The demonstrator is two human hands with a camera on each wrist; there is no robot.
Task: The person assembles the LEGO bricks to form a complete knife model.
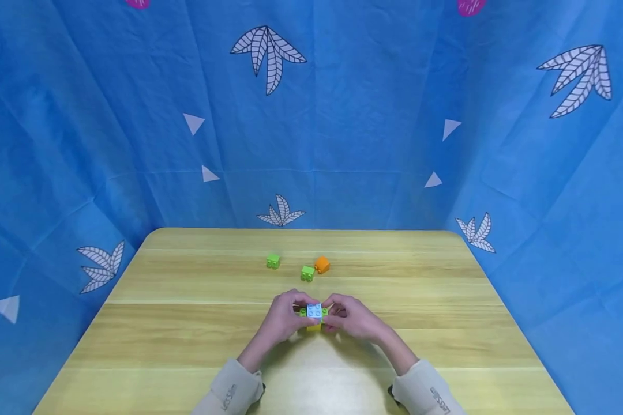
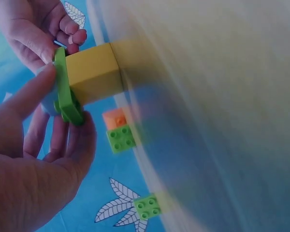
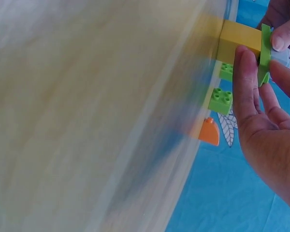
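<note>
Because both hands meet at one small stack near the middle of the worktop (image 1: 420, 276), I look for progress there first; the left hand (image 1: 284, 316) has its fingers bent round one end of a long green piece (image 2: 63, 87), its thumb pressed to the upper side; the right hand (image 1: 357, 317) comes from the opposite end, its thumb and fingers clamped about that same piece, one finger lying along the yellow block (image 3: 238, 41) underneath. On my feeds the order reads clearly: yellow at the bottom, its base seeming to meet the worktop, green across it with both ends jutting out, and a light-blue block (image 1: 314, 311) on top, studs upward; I would count those three levels as assembled, though I cannot tell whether every joint is pressed fully home. What I judge to be unused lies beyond the hands, toward the far edge; one green block (image 1: 273, 261) sits off to the left by itself, a second green block (image 1: 307, 273) rests nearer the stack, and an orange block (image 1: 322, 264) is just beside that second one; none of these three is joined to the stack, so by my reckoning the build is partway along.
</note>
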